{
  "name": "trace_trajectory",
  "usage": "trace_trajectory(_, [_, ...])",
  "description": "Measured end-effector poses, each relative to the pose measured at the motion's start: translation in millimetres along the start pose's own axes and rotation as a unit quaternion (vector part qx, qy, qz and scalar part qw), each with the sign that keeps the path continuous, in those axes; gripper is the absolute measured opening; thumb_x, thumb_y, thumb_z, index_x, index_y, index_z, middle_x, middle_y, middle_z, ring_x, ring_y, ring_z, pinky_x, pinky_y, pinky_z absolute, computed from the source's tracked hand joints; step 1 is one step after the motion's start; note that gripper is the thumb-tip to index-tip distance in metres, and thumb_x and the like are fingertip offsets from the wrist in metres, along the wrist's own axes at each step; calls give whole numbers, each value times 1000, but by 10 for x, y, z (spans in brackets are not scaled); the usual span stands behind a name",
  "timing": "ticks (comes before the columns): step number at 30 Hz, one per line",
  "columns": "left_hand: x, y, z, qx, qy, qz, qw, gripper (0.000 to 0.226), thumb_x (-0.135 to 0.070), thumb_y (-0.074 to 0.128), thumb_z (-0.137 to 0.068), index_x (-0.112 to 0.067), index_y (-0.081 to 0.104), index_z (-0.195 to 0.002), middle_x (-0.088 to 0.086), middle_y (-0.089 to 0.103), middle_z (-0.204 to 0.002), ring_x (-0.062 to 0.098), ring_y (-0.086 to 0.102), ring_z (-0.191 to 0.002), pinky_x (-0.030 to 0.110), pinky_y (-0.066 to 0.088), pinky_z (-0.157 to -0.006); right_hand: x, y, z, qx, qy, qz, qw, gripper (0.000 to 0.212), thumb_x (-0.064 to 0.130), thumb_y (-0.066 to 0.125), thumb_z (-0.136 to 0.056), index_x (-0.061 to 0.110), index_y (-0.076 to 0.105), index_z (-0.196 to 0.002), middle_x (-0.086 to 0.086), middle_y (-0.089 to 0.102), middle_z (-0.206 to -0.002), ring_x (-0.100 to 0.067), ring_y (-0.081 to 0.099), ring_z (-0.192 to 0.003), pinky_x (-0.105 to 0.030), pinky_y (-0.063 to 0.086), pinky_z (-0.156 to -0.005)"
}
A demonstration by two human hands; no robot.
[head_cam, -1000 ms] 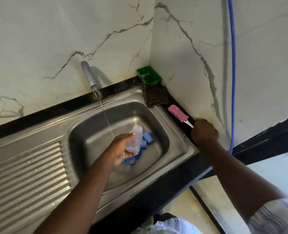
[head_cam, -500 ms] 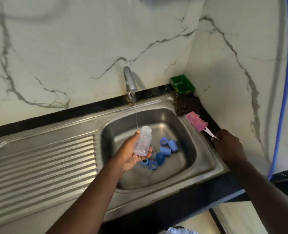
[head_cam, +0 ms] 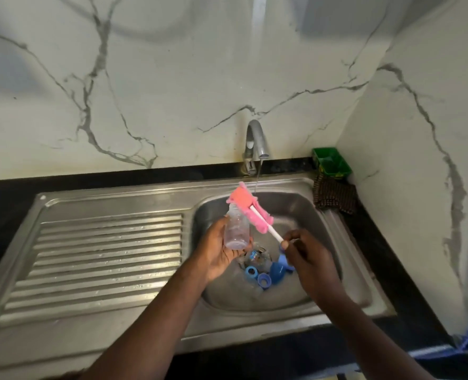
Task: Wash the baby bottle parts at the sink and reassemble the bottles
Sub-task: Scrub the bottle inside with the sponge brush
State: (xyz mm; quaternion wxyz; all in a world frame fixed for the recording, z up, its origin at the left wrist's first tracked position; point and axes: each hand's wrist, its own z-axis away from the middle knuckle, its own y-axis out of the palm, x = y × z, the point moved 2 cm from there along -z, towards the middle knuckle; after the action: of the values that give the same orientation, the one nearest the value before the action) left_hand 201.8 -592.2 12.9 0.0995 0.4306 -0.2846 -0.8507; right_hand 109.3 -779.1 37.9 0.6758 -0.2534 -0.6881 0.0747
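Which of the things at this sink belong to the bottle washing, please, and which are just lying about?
For the job: clear bottle, held by left hand; pink brush, held by right hand; blue bottle parts in the basin; tap.
Lying about: green tub, brown cloth.

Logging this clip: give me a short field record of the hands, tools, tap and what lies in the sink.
left hand: holds clear bottle, mouth up, over the sink
right hand: grips white handle of pink brush
brush: sponge head at the bottle's mouth, not clearly inside
tap: running, thin stream
sink: blue rings and blue cap near the drain
counter corner: green tray, brown cloth in front
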Motion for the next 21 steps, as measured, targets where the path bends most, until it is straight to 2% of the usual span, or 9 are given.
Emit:
trace_trajectory(4, [-128, -19, 130, 58, 50, 13, 997, 34, -22, 60, -87, -4, 66, -115, 20, 71, -106, 25, 72, -86, 33, 61, -69, 96, 137, 25, 38, -44, 46, 997, 17, 19, 68, -92, 29, 60, -82, 14, 67, -75, -7, 63, -66, -24, 51, -58])
trace_trajectory(8, [-126, -68, 209, 55, 44, 17, 997, 40, -33, 57, -91, -6, 63, -120, 16, 70, -101, 23, 67, -82, 33, 57, -69, 142, 184, -100, -17, -38, 45, 998, 17, 13, 69, -91, 19, 60, -79, 12, 62, -65, 0, 58, -62, -10, 41, -55])
trace_trajectory(10, [-132, -78, 221, 53, 51, 10, 997, 37, -34, 55, -93, -9, 66, -117, 16, 69, -101, 23, 66, -82, 34, 56, -70, 157, 210, -128, -10, -55, 57, 997, 16, 16, 68, -92, 20, 59, -79, 10, 61, -66, -3, 57, -62, -13, 42, -54])
trace_trajectory(13, [-173, -97, 249, 63, 84, -11, 994, 22, -23, 59, -88, -20, 80, -95, 12, 72, -99, 20, 67, -81, 31, 56, -66, 158, 251, -105, 31, -96, 71, 992, 23, 20, 69, -92, 29, 54, -78, 16, 62, -70, -5, 59, -62, -20, 45, -55])
trace_trajectory(14, [-184, -99, 264, 62, 86, -15, 994, 21, -23, 60, -87, -19, 79, -95, 12, 72, -98, 20, 67, -81, 31, 55, -66, 164, 247, -115, 26, -98, 75, 992, 22, 19, 69, -92, 29, 55, -77, 17, 62, -69, -5, 58, -62, -19, 45, -55])
trace_trajectory(18, [-167, -115, 266, 46, 77, -16, 996, 35, -31, 59, -89, -9, 64, -115, 12, 71, -97, 21, 66, -81, 35, 53, -71, 174, 222, -176, -13, -66, 83, 994, 19, 20, 67, -93, 21, 55, -79, 15, 60, -65, -4, 56, -60, -24, 45, -55])
trace_trajectory(21, [-172, -100, 263, 54, 89, -19, 994, 25, -15, 61, -86, -6, 66, -109, 14, 70, -95, 20, 67, -77, 31, 57, -64, 174, 265, -105, 33, -113, 90, 989, 20, 25, 67, -93, 30, 53, -79, 17, 59, -65, -6, 56, -58, -24, 46, -54])
